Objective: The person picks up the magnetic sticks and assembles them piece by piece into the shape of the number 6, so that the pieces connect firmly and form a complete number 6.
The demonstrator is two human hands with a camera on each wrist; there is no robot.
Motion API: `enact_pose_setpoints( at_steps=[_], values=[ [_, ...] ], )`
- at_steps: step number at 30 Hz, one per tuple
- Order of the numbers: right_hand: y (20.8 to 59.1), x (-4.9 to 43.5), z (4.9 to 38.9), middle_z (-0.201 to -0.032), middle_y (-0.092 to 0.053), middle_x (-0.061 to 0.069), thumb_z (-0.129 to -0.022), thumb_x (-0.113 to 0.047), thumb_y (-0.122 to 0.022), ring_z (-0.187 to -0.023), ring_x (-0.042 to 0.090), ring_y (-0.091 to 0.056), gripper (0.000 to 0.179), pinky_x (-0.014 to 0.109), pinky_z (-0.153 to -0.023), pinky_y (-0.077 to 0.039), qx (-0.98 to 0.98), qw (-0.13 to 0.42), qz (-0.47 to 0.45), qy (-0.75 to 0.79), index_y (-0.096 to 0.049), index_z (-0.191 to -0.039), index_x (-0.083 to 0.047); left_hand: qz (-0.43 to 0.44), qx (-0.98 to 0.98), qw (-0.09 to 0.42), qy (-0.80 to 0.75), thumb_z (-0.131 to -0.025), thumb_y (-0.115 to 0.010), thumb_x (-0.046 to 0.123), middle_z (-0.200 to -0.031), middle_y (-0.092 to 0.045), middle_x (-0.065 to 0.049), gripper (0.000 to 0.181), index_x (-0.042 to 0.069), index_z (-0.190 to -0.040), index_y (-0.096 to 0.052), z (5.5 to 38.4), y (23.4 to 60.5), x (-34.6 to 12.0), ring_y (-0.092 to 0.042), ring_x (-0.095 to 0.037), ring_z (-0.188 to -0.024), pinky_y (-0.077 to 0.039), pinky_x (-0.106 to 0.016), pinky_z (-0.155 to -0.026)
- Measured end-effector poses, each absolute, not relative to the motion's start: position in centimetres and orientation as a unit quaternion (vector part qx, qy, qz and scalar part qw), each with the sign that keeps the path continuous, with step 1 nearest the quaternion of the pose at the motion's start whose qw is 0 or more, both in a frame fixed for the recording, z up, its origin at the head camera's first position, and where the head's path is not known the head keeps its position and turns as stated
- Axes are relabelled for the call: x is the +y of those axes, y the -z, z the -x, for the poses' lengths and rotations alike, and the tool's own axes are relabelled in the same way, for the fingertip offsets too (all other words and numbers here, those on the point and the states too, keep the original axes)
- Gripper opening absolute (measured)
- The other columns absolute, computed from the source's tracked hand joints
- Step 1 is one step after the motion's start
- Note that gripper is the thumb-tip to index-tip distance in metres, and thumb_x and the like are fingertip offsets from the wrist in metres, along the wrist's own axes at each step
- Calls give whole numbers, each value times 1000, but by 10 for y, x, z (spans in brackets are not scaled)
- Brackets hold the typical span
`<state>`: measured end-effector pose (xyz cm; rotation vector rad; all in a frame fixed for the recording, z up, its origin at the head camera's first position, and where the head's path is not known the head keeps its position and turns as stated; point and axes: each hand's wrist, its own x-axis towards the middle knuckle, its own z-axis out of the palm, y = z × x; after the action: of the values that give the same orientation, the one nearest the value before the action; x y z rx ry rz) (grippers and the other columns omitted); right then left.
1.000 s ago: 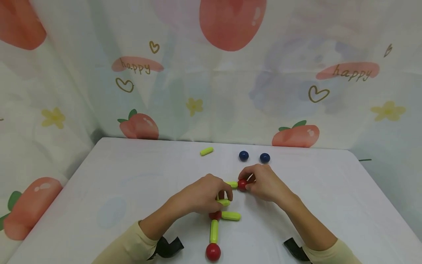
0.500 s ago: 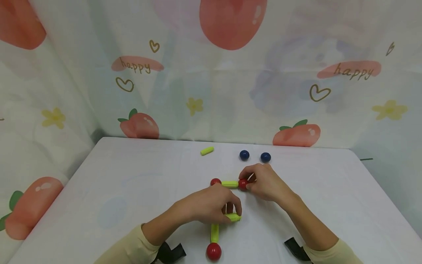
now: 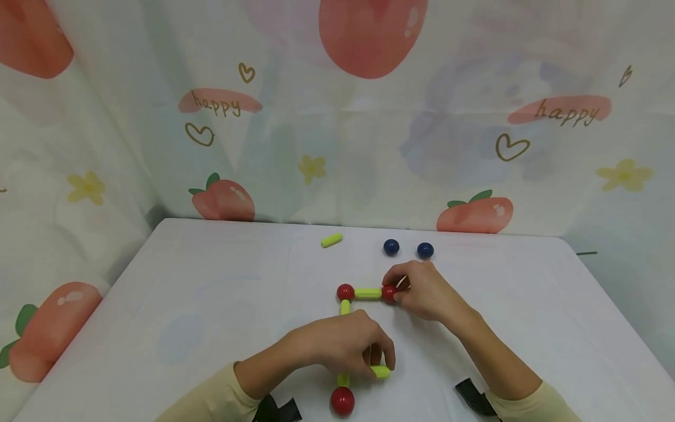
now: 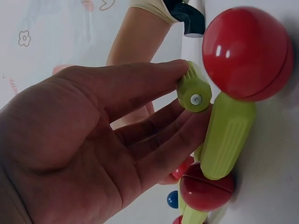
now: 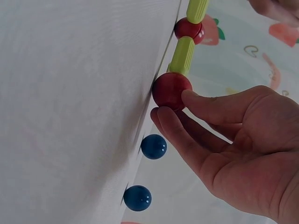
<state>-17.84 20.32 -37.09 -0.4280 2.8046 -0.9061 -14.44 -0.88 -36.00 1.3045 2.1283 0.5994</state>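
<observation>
My left hand (image 3: 350,343) pinches a yellow-green rod (image 3: 381,372) between thumb and fingertips; the left wrist view shows a small metal disc on the rod's end. The rod lies close beside the large front red ball (image 4: 247,53). From that ball a rod (image 4: 229,135) runs to the middle red ball (image 4: 206,193), hidden under my hand in the head view. Another rod (image 3: 345,306) reaches the far red ball (image 3: 345,292), where a sideways rod (image 3: 367,293) leads to the right-hand red ball (image 3: 389,294). My right hand (image 3: 424,293) pinches this last ball on the table.
Two dark blue balls (image 3: 391,247) stand behind my right hand. A loose yellow-green rod (image 3: 331,240) lies near the back of the white table (image 3: 237,281). A patterned curtain (image 3: 337,146) hangs behind the table.
My left hand has moved toward the front ball with its pinched rod, uncovering the far red ball. The rod sticking right from the middle ball is now hidden. My right hand stays put.
</observation>
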Motion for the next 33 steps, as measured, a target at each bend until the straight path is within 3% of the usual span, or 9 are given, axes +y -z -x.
enact_pose_setpoints(
  at_steps=[13, 33],
  values=[
    [368, 204, 182, -88, -75, 0, -85, 6, -71, -82, 16, -69, 23, 31, -72, -55, 940, 72, 145, 300, -78, -98, -12, -500, 777, 329, -196, -93, -78, 12, -80, -65, 14, 18, 20, -109, -79, 142, 366, -1, -57, 4, -73, -50, -12, -71],
    [370, 202, 176, -91, -75, 0, -85, 6, -73, -86, 17, -68, 24, 34, -73, -57, 942, 81, 134, 296, -78, -100, -13, -519, 762, 344, -178, -94, -78, 14, -81, -65, 15, 17, 18, -110, -80, 136, 370, -1, -57, 6, -73, -49, -10, -70]
  ],
)
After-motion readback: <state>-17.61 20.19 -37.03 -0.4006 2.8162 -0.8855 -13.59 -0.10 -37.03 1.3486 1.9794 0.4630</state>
